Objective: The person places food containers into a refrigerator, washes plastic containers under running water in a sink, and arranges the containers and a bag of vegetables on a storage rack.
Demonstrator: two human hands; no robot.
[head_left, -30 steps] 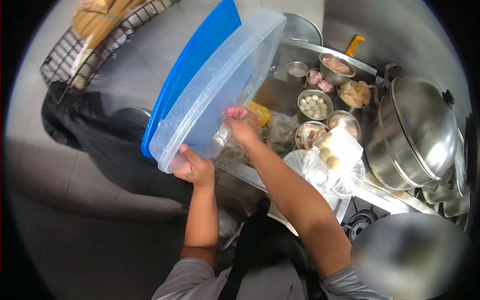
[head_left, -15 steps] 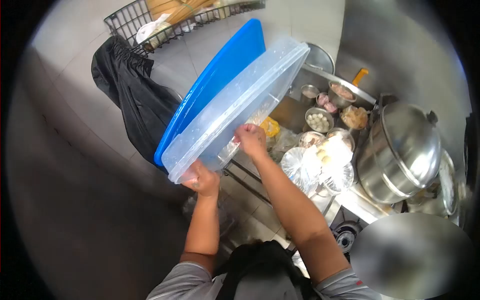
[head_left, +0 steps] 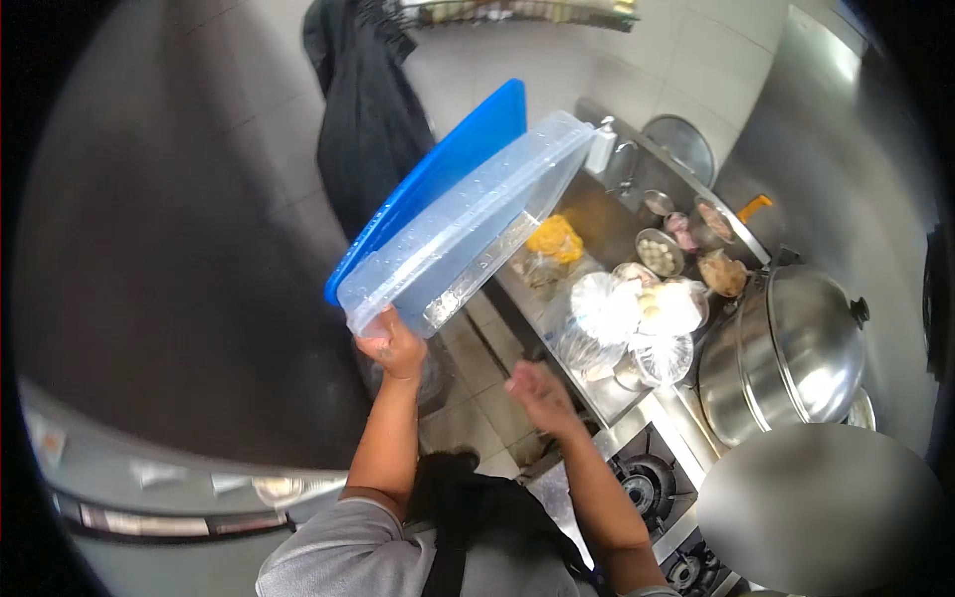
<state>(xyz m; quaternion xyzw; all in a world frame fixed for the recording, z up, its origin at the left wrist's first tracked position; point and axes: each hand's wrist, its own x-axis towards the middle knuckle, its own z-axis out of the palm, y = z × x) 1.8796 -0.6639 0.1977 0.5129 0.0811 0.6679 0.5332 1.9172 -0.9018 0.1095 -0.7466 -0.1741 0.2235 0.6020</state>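
Observation:
My left hand (head_left: pixel 390 344) grips the near lower corner of a large clear plastic container (head_left: pixel 473 224), tilted on its edge in front of me. A blue lid (head_left: pixel 443 179) leans along the container's far side, angled the same way. How the lid is held cannot be seen. My right hand (head_left: pixel 540 396) is away from the container, over the gap between the sink counter and my body, blurred by motion. I see nothing clearly in it. A shiny strip (head_left: pixel 482 276) shows on the container's lower side.
To the right, a steel counter holds a bowl of white balls (head_left: pixel 659 253), clear plastic bags (head_left: pixel 597 318), a yellow bag (head_left: pixel 555 239) and a large lidded steel pot (head_left: pixel 786 348). A gas burner (head_left: pixel 642 485) sits nearer me. A black cloth (head_left: pixel 363 129) hangs beyond the lid.
My right hand has let go of the container and drawn back toward my body. The view has turned left, and my left hand still holds the container's corner.

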